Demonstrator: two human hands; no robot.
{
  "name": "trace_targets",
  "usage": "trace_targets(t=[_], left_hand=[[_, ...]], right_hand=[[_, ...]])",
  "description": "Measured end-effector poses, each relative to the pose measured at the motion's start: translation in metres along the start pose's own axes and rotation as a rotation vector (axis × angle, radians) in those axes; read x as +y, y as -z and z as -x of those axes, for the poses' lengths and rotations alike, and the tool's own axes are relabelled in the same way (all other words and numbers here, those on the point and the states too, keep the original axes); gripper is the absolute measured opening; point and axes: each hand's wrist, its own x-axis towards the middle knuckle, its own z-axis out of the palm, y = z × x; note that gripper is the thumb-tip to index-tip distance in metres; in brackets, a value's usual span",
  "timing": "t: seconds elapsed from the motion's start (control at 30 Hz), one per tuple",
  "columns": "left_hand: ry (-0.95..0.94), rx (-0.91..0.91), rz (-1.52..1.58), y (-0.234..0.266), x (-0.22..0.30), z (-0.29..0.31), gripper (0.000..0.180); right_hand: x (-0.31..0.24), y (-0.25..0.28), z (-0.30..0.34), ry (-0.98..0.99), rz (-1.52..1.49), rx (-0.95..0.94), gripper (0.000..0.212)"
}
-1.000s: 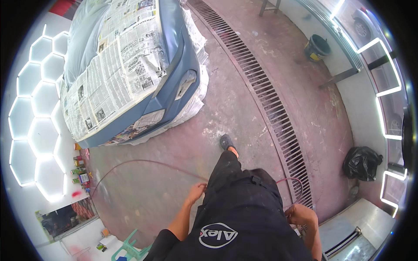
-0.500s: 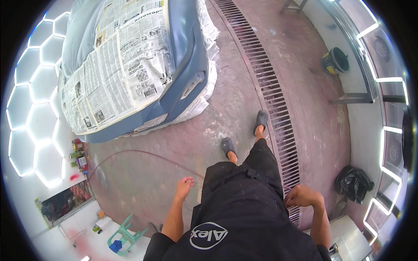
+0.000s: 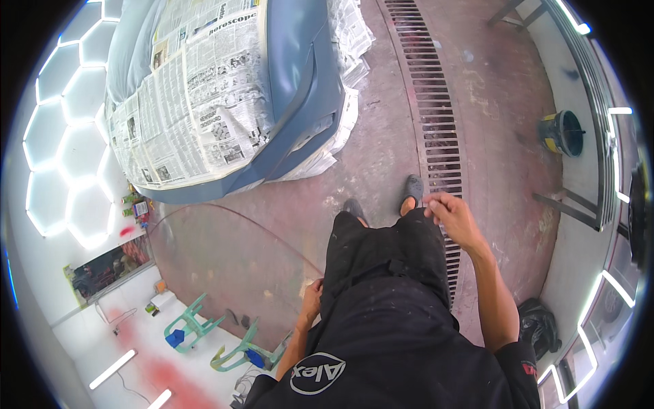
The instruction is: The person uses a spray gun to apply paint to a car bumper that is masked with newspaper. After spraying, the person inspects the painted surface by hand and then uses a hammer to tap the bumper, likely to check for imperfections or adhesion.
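Observation:
My right hand (image 3: 451,215) is raised in front of my right knee, above the floor drain grate (image 3: 437,129). Its fingers are bent and drawn toward the thumb; whether something small is between them I cannot make out. Close beside my left thigh hangs my left hand (image 3: 312,298), its fingers curled in, with no object showing in it. Neither hand touches the car front ahead of me, a blue-grey bumper (image 3: 300,102) with masking newspaper (image 3: 197,112) taped over the hood. A thin dark hose (image 3: 262,232) runs along the floor and passes out of sight near my left leg.
On the right are a bucket (image 3: 563,133), a metal bench (image 3: 599,184) and a black plastic bag (image 3: 538,327). Cans (image 3: 140,208) stand by the left wall under hexagonal lights (image 3: 86,152). Two green stools (image 3: 191,322) (image 3: 238,354) are at lower left.
My right hand has come forward from my hip to in front of my knee. My left hand has drawn back to my thigh. The view has shifted, bringing a second stool into sight.

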Motion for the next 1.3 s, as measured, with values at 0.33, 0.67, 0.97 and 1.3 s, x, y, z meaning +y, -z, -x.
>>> trace_targets(t=[0.33,0.67,0.97,1.3], left_hand=[[0.078,-0.064,0.084,0.038,0.008,-0.015,0.036],[0.114,0.030,-0.034,0.170,0.038,-0.117,0.039],[0.111,0.083,0.012,0.227,0.087,-0.155,0.041],[0.174,0.011,-0.005,0.225,0.062,-0.157,0.041]], right_hand=[[-0.022,-0.055,-0.131,-0.205,-0.328,-0.083,0.036],[-0.045,-0.163,-0.254,-0.235,-0.602,-0.004,0.044],[-0.089,-0.245,-0.371,-0.237,-0.749,0.114,0.060],[-0.112,-0.269,-0.415,-0.220,-0.744,0.199,0.061]])
